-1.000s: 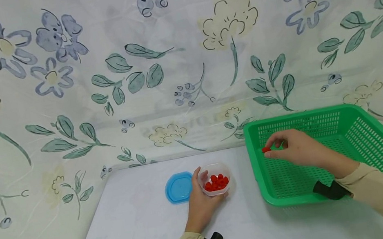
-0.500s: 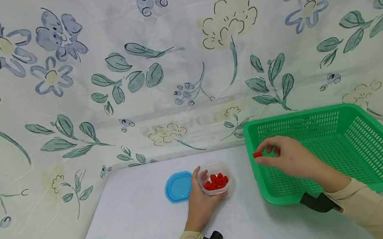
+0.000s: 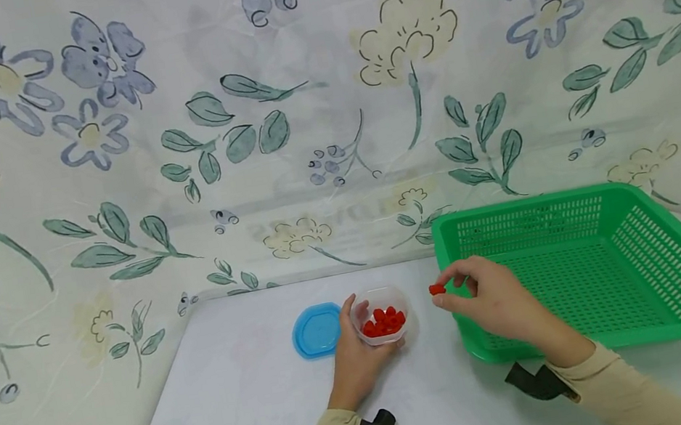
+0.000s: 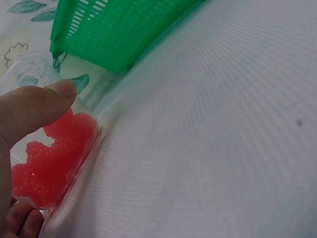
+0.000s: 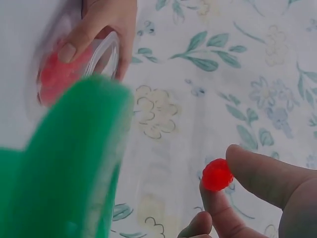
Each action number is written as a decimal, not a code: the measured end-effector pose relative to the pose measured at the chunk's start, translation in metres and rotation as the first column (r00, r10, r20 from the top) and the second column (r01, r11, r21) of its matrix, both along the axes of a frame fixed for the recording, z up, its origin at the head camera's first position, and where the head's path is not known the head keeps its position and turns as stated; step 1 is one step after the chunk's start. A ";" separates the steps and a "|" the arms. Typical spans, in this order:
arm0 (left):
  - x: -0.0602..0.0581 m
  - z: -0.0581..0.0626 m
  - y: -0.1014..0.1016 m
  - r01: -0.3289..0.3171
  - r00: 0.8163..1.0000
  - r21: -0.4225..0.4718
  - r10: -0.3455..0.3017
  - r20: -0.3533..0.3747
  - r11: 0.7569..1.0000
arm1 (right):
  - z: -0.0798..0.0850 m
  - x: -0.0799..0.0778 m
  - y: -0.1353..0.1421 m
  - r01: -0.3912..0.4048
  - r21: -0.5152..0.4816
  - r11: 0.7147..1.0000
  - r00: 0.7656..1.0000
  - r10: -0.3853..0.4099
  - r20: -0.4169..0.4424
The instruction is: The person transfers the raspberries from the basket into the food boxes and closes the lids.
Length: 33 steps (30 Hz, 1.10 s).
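Note:
A clear plastic tub (image 3: pixel 386 299) stands on the white table with several raspberries (image 3: pixel 385 322) in it. My left hand (image 3: pixel 359 360) grips the tub round its sides, the thumb lying along its wall in the left wrist view. Between thumb and forefinger, my right hand (image 3: pixel 492 296) pinches one raspberry (image 5: pixel 217 174), held in the air just past the left rim of the green basket (image 3: pixel 465 341). That raspberry is apart from the tub, to its right.
A blue lid (image 3: pixel 317 331) lies flat on the table (image 3: pixel 243 403) left of the tub, partly behind my left hand. The slotted green basket's rim rises between my right hand and the tub in the right wrist view. Flowered cloth (image 3: pixel 323 97) hangs behind.
My right hand has moved left with the raspberry, from above the basket's inside to beyond its left rim, nearer the tub. The left hand and tub have stayed put.

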<state>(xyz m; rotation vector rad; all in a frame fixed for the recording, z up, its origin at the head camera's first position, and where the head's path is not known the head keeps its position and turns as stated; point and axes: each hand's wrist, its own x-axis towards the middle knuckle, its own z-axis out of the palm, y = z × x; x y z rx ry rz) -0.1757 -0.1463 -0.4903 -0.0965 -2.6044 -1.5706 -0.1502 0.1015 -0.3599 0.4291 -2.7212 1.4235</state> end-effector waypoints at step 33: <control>0.001 0.001 0.001 -0.011 1.000 -0.022 0.011 -0.021 1.000 | -0.039 -0.003 -0.087 0.095 -0.017 0.995 0.990 -0.097 -0.106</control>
